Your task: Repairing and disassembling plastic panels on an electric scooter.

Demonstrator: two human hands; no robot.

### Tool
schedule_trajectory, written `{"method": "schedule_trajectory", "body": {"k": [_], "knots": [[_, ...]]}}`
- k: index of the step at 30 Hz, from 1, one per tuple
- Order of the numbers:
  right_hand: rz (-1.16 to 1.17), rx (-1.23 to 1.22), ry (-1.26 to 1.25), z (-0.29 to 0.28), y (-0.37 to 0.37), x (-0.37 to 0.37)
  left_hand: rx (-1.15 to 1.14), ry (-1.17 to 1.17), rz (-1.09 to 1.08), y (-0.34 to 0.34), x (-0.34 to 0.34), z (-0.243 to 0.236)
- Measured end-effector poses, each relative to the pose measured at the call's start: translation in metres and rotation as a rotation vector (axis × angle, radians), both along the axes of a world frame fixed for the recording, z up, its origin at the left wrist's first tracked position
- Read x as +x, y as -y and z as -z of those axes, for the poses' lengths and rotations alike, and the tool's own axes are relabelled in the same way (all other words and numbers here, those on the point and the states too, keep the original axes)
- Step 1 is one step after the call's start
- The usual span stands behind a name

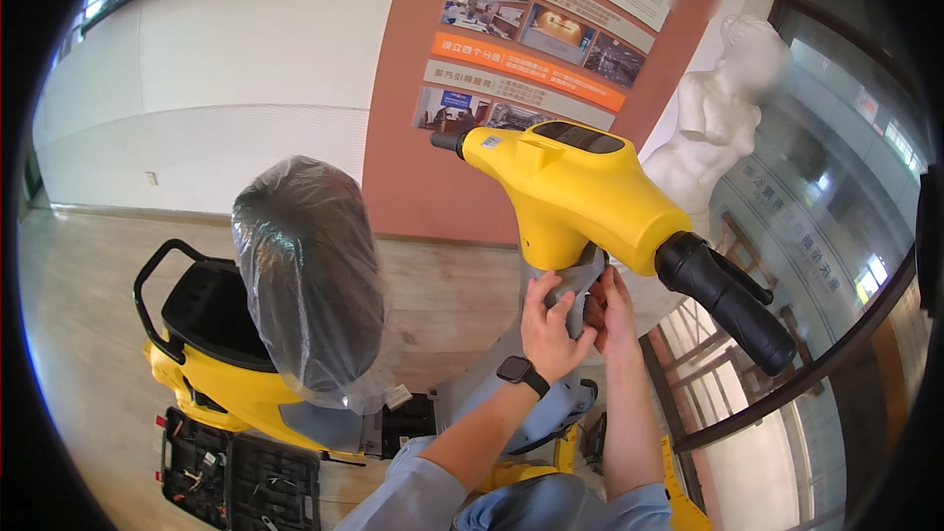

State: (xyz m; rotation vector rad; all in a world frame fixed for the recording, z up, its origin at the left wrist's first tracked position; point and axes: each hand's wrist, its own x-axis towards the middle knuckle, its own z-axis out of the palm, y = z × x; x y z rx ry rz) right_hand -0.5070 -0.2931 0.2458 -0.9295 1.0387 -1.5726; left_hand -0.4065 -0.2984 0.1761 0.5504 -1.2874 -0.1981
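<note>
A yellow electric scooter with a yellow handlebar cover [580,177] stands in front of me. Below that cover, my left hand [554,334], wearing a dark watch [521,371] at the wrist, rests with fingers apart against the grey steering column panel [506,354]. Right beside it, my right hand [612,313] reaches up along the panel's right edge, its fingers bent and partly hidden behind the panel. Whether those fingers hold anything cannot be made out. The black right handle grip [733,305] juts out above my right forearm.
The scooter seat [310,280] is tilted up in clear plastic wrap. An open black toolbox [236,472] with tools lies on the floor at lower left. A white statue [713,128] stands beyond the handlebar, near glass panels [787,206]. A poster board [541,49] covers the wall.
</note>
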Motion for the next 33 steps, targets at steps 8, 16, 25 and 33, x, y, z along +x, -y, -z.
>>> {"method": "schedule_trajectory", "body": {"k": [8, 16, 25, 33], "knots": [[0.062, -0.030, -0.049, -0.008, 0.001, 0.008, 0.009, 0.027, -0.027, 0.001, 0.005, -0.008], [0.360, 0.155, 0.170, 0.018, 0.026, -0.016, 0.045, 0.099, -0.040, -0.001, 0.005, -0.012], [0.301, -0.063, 0.729, 0.039, -0.063, -0.053, 0.050, 0.160, -0.051, -0.008, 0.017, -0.017], [-0.346, 0.021, 1.362, 0.025, -0.203, 0.017, 0.177, 0.260, 0.325, -0.062, 0.054, -0.050]]}}
